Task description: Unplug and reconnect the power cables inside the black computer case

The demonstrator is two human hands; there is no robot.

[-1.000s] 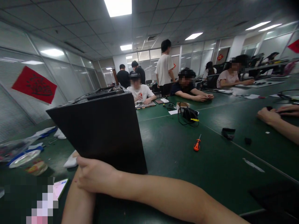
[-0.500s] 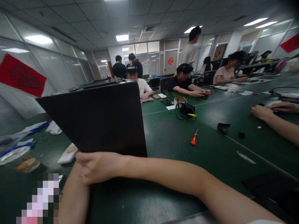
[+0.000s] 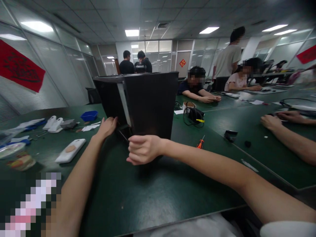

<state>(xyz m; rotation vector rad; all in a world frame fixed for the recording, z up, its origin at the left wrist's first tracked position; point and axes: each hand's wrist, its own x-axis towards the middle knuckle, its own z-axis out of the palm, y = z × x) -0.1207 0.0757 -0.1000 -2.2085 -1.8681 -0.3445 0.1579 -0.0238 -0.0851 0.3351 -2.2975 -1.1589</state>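
Observation:
A black computer case (image 3: 148, 105) stands upright on the green table (image 3: 153, 194) in front of me. My right hand (image 3: 142, 148) is closed round the near bottom corner of the case. My left hand (image 3: 107, 126) rests against the case's left side near its base, fingers curled on its edge. An orange screwdriver (image 3: 200, 143) lies on the table just right of the case.
A white phone-like object (image 3: 70, 150) and a blue tray (image 3: 89, 115) lie to the left. A black cable bundle (image 3: 194, 116) sits behind the case. Another person's hands (image 3: 271, 121) rest on the table at right. Several people sit or stand further back.
The case has turned and moved away from me, now showing its corner. My left hand has come out from under my right arm onto the case's left side.

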